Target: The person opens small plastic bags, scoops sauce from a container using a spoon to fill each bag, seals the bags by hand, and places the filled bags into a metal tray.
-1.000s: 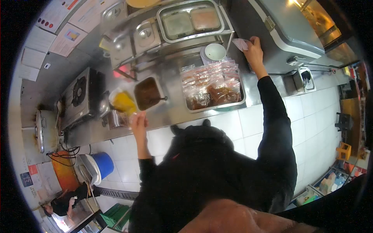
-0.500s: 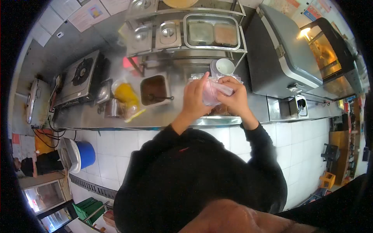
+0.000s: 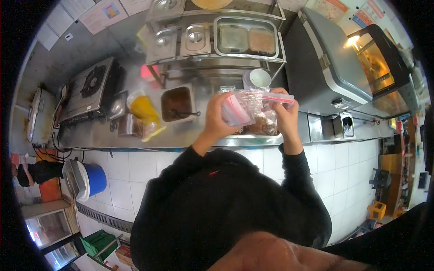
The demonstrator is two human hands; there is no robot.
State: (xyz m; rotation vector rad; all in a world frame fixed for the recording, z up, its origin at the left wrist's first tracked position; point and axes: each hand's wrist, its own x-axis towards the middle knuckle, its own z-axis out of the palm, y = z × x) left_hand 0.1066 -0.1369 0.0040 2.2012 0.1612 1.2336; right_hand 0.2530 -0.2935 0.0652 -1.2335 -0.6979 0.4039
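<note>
My left hand [image 3: 217,118] is closed round a stack of clear zip bags [image 3: 237,110] with pink-red edges. To its right, my right hand [image 3: 285,114] pinches a separate clear bag with a red zip strip [image 3: 277,99]. Below both hands lies a metal tray [image 3: 257,141] at the counter's front edge, holding clear bags with brown contents [image 3: 264,125]. A white bowl [image 3: 260,78] stands just behind the hands. The contents of the stacked bags, if any, cannot be made out.
A square pan of brown liquid [image 3: 177,105] with a ladle sits left of my hands, beside a yellow item in plastic [image 3: 145,110]. Farther left is a gas stove [image 3: 88,90]. A shelf with steel containers [image 3: 195,39] rises behind; a large grey box [image 3: 332,63] stands right.
My hands have moved apart. The right hand now holds one bag away from the stack, which stays in the left hand. At far left, another person's position has shifted slightly.
</note>
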